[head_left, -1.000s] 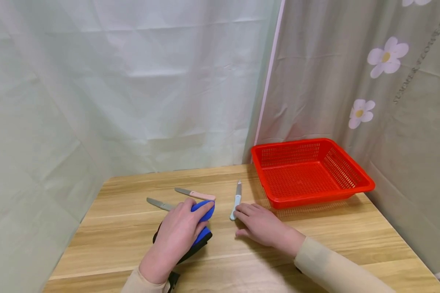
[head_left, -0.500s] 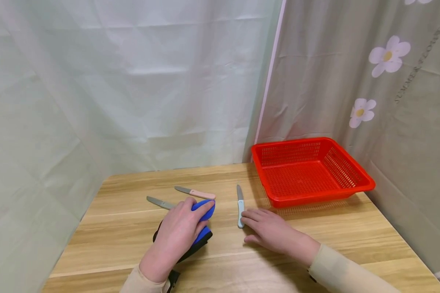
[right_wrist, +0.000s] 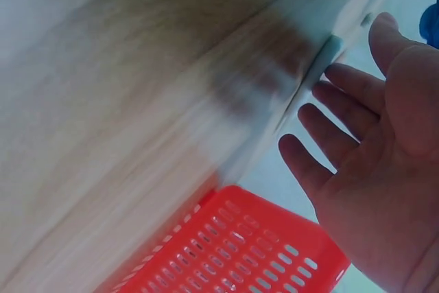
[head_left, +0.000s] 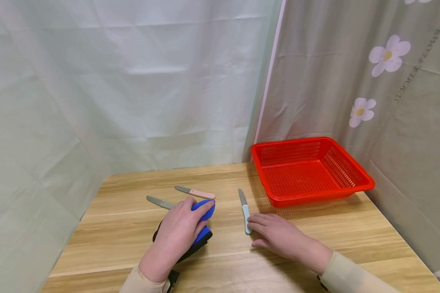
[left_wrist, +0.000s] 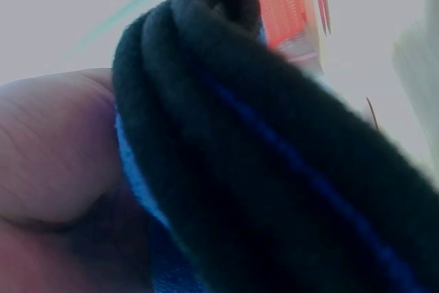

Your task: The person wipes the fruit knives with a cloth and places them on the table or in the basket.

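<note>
A folded blue cloth with black edging (head_left: pixel 204 210) is gripped in my left hand (head_left: pixel 176 234), low over the table's left-centre. Its dark folds fill much of the left wrist view. My right hand (head_left: pixel 278 236) lies to the right, fingers spread and relaxed; the fingertips touch or nearly touch the handle of a light-blue-handled knife (head_left: pixel 246 213). That knife points away, tilted slightly left. In the right wrist view the thumb stands apart from the handle (right_wrist: pixel 321 63). Beyond the left hand lie a pink-handled knife (head_left: pixel 202 194) and a grey-bladed knife (head_left: pixel 159 202), whose handle end is hidden by the hand.
A red plastic basket (head_left: pixel 322 197) stands at the table's back right, near the curtain (head_left: pixel 308 81). The wooden table (head_left: pixel 113 228) ends against the hanging curtain at the back.
The light-blue-handled knife has slid right and nearer along with my right hand, and its blade tip has swung left. The left hand and cloth stay put.
</note>
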The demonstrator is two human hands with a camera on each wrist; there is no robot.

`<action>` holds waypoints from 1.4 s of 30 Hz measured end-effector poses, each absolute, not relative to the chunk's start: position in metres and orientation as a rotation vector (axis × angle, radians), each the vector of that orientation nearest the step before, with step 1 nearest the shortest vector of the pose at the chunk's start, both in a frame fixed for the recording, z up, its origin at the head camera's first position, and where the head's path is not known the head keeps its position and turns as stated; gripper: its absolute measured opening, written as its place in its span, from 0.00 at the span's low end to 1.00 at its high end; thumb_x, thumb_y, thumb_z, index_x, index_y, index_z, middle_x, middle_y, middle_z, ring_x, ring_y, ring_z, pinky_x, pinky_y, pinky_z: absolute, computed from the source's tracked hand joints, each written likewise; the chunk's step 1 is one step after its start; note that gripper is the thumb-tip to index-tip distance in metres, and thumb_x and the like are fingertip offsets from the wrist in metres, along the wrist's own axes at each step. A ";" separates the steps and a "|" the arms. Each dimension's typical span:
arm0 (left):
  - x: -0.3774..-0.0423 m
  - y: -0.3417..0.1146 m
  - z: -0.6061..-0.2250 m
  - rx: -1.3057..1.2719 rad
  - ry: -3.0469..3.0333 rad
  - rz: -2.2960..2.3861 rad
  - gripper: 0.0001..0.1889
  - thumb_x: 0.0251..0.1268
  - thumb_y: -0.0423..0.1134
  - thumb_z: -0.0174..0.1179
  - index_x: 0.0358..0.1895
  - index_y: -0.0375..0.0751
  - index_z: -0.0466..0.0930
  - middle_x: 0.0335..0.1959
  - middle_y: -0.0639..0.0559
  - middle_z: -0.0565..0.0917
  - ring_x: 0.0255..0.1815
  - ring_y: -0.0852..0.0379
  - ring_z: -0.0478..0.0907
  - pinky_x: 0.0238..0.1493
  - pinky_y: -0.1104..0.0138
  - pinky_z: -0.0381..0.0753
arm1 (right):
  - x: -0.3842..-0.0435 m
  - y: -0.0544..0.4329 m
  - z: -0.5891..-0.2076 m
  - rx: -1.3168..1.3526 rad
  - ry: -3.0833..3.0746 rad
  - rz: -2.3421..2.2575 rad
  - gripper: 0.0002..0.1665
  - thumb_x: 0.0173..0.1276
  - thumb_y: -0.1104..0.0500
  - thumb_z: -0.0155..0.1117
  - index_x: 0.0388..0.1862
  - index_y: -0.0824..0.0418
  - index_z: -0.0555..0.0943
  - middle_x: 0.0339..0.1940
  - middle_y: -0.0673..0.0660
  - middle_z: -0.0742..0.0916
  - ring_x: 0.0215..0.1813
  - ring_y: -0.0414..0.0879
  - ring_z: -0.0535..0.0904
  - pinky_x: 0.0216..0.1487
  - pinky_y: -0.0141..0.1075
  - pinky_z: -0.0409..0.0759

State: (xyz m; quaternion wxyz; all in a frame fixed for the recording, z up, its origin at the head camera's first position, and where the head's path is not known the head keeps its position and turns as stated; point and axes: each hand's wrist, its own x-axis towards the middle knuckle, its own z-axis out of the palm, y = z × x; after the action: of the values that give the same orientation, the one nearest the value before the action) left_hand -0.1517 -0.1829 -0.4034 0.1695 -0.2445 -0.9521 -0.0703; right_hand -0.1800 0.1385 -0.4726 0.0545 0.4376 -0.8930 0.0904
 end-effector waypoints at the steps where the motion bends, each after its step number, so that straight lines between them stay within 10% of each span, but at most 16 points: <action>1: -0.152 -0.183 -0.403 -0.698 -2.701 -0.199 0.28 0.67 0.40 0.81 0.70 0.52 0.88 0.44 0.44 0.81 0.34 0.53 0.76 0.35 0.57 0.83 | -0.180 0.139 -0.473 1.327 -2.706 0.281 0.29 0.80 0.42 0.71 0.69 0.59 0.86 0.73 0.57 0.85 0.73 0.57 0.81 0.72 0.57 0.79; 9: -0.152 -0.183 -0.403 -0.705 -2.701 -0.190 0.28 0.67 0.41 0.81 0.70 0.53 0.87 0.44 0.43 0.82 0.36 0.52 0.77 0.37 0.56 0.84 | -0.180 0.131 -0.471 1.139 -2.670 0.285 0.29 0.78 0.42 0.74 0.66 0.60 0.86 0.67 0.58 0.87 0.61 0.53 0.87 0.56 0.54 0.87; 18: -0.152 -0.182 -0.404 -0.689 -2.719 -0.188 0.28 0.68 0.41 0.81 0.70 0.53 0.87 0.45 0.42 0.82 0.37 0.51 0.77 0.39 0.55 0.85 | -0.184 0.102 -0.471 0.761 -2.621 0.232 0.28 0.69 0.38 0.81 0.36 0.57 0.78 0.29 0.51 0.77 0.23 0.45 0.73 0.18 0.38 0.72; 26: -0.151 -0.182 -0.402 -0.699 -2.721 -0.181 0.28 0.68 0.43 0.81 0.70 0.53 0.87 0.46 0.42 0.83 0.38 0.51 0.79 0.41 0.55 0.87 | -0.190 0.087 -0.475 0.607 -2.686 0.127 0.36 0.68 0.31 0.78 0.25 0.56 0.71 0.21 0.50 0.69 0.18 0.43 0.62 0.16 0.38 0.67; 42: -0.152 -0.183 -0.404 -0.704 -2.728 -0.206 0.28 0.69 0.42 0.80 0.71 0.52 0.87 0.46 0.42 0.83 0.38 0.50 0.79 0.41 0.54 0.86 | -0.201 0.077 -0.471 0.537 -2.853 0.116 0.35 0.65 0.34 0.83 0.28 0.60 0.76 0.24 0.52 0.74 0.21 0.46 0.71 0.20 0.42 0.77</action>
State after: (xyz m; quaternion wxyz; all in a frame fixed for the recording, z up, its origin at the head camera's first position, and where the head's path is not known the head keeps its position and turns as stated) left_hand -0.1521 -0.1833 -0.4037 0.1580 -0.2460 -0.9536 -0.0719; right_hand -0.2012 0.0771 -0.4713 0.1180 0.1834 -0.9751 0.0397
